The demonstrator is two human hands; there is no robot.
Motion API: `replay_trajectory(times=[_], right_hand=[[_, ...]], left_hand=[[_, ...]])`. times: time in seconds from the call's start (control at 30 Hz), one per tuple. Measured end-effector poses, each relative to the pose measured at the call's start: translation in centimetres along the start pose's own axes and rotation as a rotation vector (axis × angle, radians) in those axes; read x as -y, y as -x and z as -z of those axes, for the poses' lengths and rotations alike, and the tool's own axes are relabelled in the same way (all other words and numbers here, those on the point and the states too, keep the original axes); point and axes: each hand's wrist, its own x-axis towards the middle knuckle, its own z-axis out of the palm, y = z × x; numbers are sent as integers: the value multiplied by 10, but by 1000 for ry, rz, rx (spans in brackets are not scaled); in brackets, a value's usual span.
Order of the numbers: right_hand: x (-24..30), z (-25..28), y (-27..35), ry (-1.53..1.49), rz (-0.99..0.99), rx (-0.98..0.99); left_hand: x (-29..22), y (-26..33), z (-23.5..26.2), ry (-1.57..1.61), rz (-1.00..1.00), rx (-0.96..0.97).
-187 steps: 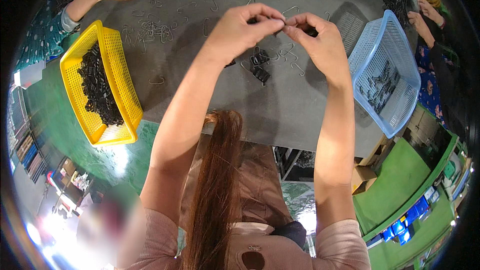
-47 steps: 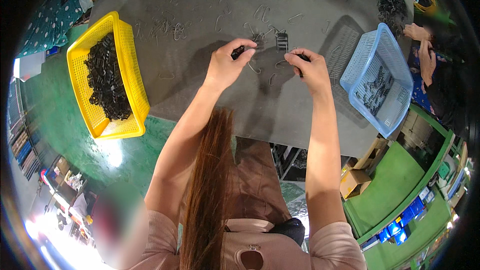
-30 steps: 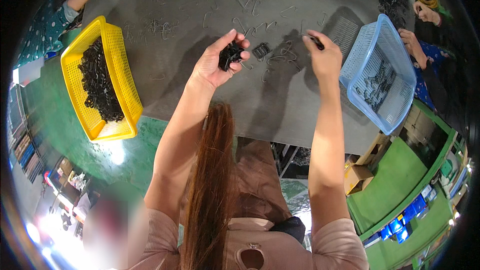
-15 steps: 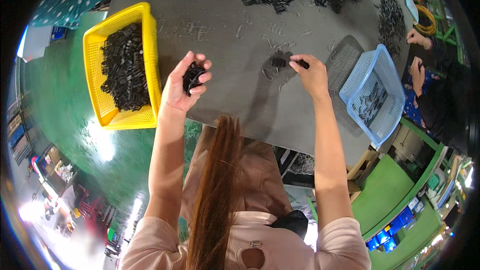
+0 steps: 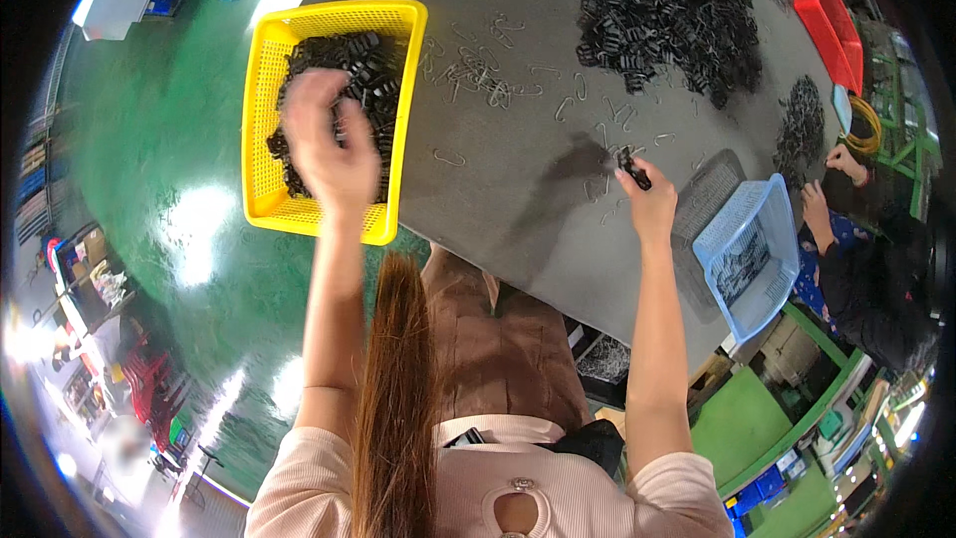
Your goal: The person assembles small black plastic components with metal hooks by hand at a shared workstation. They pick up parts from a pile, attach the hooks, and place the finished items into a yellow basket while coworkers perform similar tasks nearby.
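My left hand is over the yellow basket, blurred by motion, its thumb and fingers apart. Beneath it lies a heap of small black plastic pieces; I see none in the hand. Above the grey table, my right hand is closed on a small black plastic piece, pinched between thumb and fingertips. Loose bent wire hooks lie on the table just beyond that hand, with more wire hooks beside the basket.
A large pile of black pieces covers the far right. To the right stand a light blue basket with small dark parts, a smaller dark heap and a red tray. A co-worker's hands rest near the right edge.
My left hand has swung from the table edge to over the yellow basket; the black pieces it held no longer show in it. My right hand still pinches a black piece. The view has shifted.
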Motion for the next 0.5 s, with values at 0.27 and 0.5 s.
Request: replay_trajectory(times=[0.27,0.5], right_hand=[[217,-17,-32,-690,-26,661],[278,-90,-18,-610,611,277]], left_hand=[[-31,103,-104,-54,202,372],[-11,57,-142,-623,224,515]])
